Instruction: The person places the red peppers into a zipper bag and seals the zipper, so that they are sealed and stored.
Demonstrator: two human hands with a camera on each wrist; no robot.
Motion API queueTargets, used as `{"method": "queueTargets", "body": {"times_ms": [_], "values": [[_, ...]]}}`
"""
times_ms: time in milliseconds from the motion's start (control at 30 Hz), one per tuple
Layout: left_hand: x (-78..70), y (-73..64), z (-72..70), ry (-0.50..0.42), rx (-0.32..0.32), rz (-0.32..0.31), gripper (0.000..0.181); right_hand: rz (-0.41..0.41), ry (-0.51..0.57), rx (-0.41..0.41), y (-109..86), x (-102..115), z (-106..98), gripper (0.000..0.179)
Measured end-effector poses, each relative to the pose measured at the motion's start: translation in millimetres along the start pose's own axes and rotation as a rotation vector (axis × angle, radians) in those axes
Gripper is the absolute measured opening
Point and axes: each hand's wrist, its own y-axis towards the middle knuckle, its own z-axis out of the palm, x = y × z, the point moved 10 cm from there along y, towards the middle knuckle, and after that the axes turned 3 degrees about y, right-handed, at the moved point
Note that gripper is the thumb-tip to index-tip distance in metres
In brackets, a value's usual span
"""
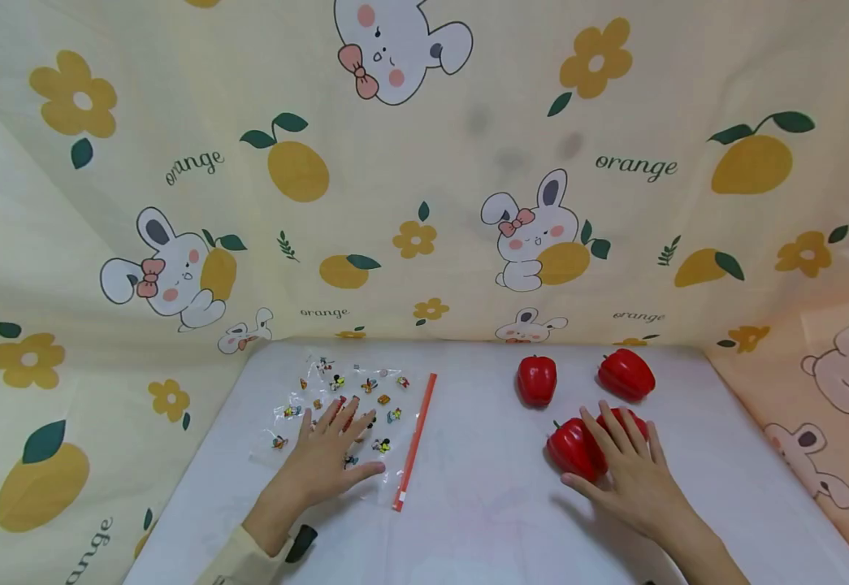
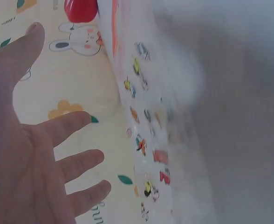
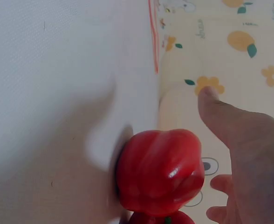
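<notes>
Four red peppers (image 1: pixel 537 379) – one clear printed zip bag (image 1: pixel 366 406) – two hands (image 1: pixel 325 459)

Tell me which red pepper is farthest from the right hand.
The back-left red pepper, standing alone toward the zip bag. The right hand rests over the two front peppers; the back-right pepper lies closer.

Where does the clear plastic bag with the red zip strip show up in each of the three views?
Head: clear plastic bag lies left of centre on the white table, under the left hand.
Left wrist: it runs down the middle, right of the hand's fingers.
Right wrist: only its red zip strip shows, at top centre.
Shared landmark: the red zip strip.
</notes>
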Motion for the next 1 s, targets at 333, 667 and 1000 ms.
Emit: {"method": "queueTargets", "body": {"times_ms": [333,667,1000], "values": [[-18.9,12.9,17.8,0.021,0.05,0.061,0.087,-0.022,-0.007,-0.007,4.7,-1,5,0.114],[-33.8,26.5,28.5,0.001,0.067,0.073,0.084,-0.061,0.013,-0.038,5.9,3,3,0.106],[-45.7,34.6,40.8,0.023,0.077,0.061,0.082,-0.092,0.046,-0.027,10.5,13,6,0.105]]}}
